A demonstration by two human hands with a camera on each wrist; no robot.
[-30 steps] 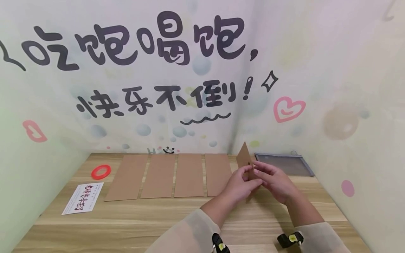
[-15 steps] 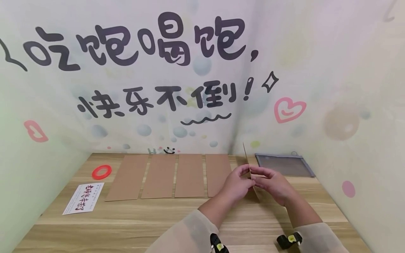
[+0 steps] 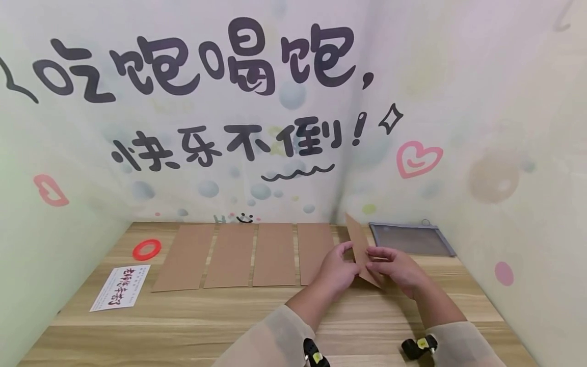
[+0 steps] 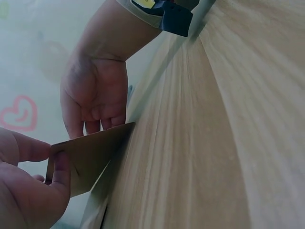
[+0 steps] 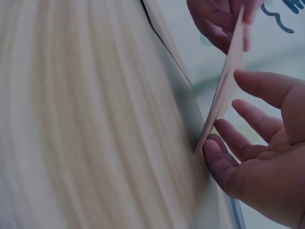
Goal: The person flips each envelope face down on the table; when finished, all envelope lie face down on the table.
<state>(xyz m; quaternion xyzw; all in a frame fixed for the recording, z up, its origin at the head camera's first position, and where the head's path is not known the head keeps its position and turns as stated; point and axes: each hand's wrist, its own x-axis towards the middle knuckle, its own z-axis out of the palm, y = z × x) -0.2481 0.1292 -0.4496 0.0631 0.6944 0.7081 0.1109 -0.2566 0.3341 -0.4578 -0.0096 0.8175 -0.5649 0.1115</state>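
Note:
A brown cardboard rectangle (image 3: 357, 244) stands nearly on edge above the right part of the table, tilted. My left hand (image 3: 337, 270) pinches it; in the left wrist view the thumb lies on the face of the cardboard (image 4: 90, 167), which bears a small dark mark. From the other side my right hand (image 3: 399, 270) touches it or lies very close. The right wrist view shows that hand's fingers (image 5: 259, 86) loosely bent around the far side of the cardboard (image 5: 226, 81), not gripping it.
Several matching brown cardboard rectangles (image 3: 275, 255) lie in a row along the back of the wooden table (image 3: 183, 326). To their left are a red ring (image 3: 158, 248) and a white printed card (image 3: 120, 288). A grey zip pouch (image 3: 412, 239) lies at the back right.
The cardboard has turned between my hands, from edge-on half a second ago to showing a narrow face now. My left hand has shifted slightly left; the right fingers have eased apart from it.

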